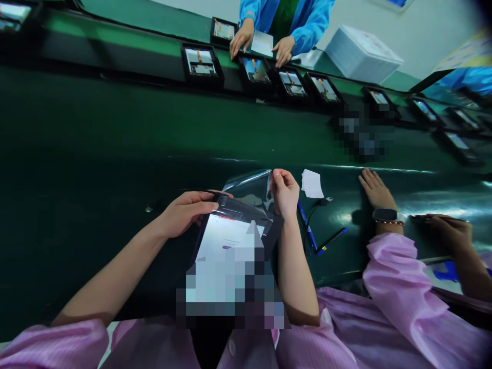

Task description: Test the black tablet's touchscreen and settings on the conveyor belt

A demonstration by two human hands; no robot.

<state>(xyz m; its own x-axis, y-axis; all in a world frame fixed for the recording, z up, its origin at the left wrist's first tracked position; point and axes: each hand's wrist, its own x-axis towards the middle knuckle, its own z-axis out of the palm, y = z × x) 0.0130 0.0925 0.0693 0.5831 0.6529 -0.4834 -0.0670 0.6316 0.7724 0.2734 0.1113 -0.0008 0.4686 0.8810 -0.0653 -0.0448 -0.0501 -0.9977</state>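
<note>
A black tablet (226, 241) with a lit white screen lies tilted at the near edge of the green bench (96, 154). My left hand (188, 210) grips its upper left corner, fingers closed over the edge. My right hand (285, 192) is closed in a pinch on a clear protective film (249, 187), which curls up and away from the tablet's far edge. The lower part of the screen is blurred out.
A white paper slip (312, 183), blue pens (307, 230) and a black cable lie right of my hand. A neighbour in a pink sleeve rests a hand (374, 187) with a watch. Across the belt, a person in blue (265, 38) handles framed devices (202, 64) in a row.
</note>
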